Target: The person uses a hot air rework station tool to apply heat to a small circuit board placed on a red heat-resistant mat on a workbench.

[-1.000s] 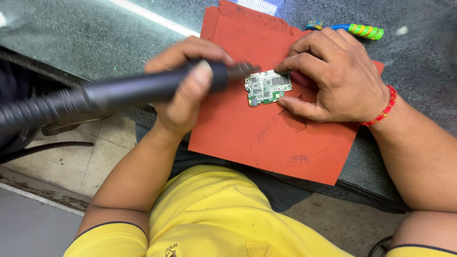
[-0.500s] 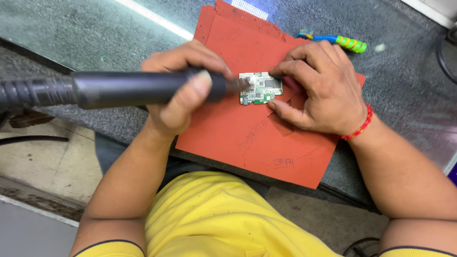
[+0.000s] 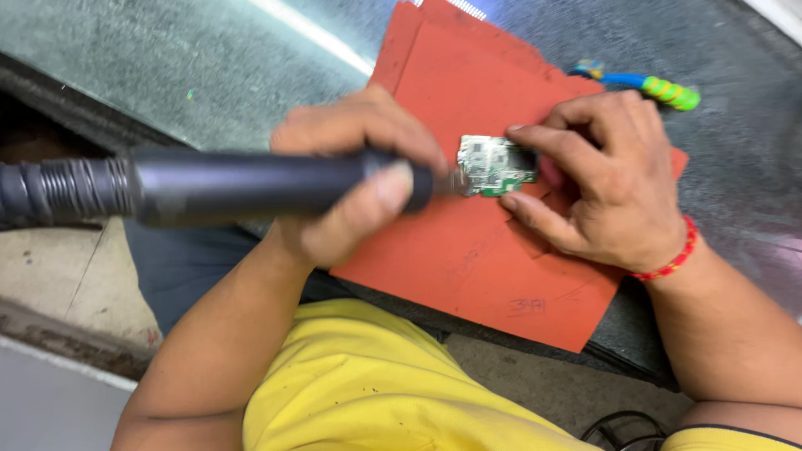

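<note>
Lying flat on the red silicone work mat (image 3: 501, 250), the small green circuit board (image 3: 493, 165) sits in the mat's upper middle area, directly between the two hands. The right hand (image 3: 606, 179) is on the board's right side: its fingertips (image 3: 522, 138) press on the board's right edge from above and below, pinning it against the mat. The fingers are curled and partly closed, and the hand grips nothing else. A red thread bracelet (image 3: 672, 259) circles the right wrist.

The left hand (image 3: 355, 179) lies to the board's left. It is closed fully around the black barrel of a hot-air rework handpiece (image 3: 251, 185), thumb across the front of the barrel. The handpiece runs horizontally from the left frame edge, with a ribbed hose section (image 3: 63, 190) at its rear. Its nozzle tip meets or nearly meets the board's left edge; motion blur prevents telling whether they touch.

The mat rests on a dark grey speckled counter (image 3: 209, 75) and overhangs the near edge. A blue-and-green handled tool (image 3: 647, 86) lies on the counter beyond the right hand, well apart from the board. A yellow shirt (image 3: 368, 392) fills the lower frame.
</note>
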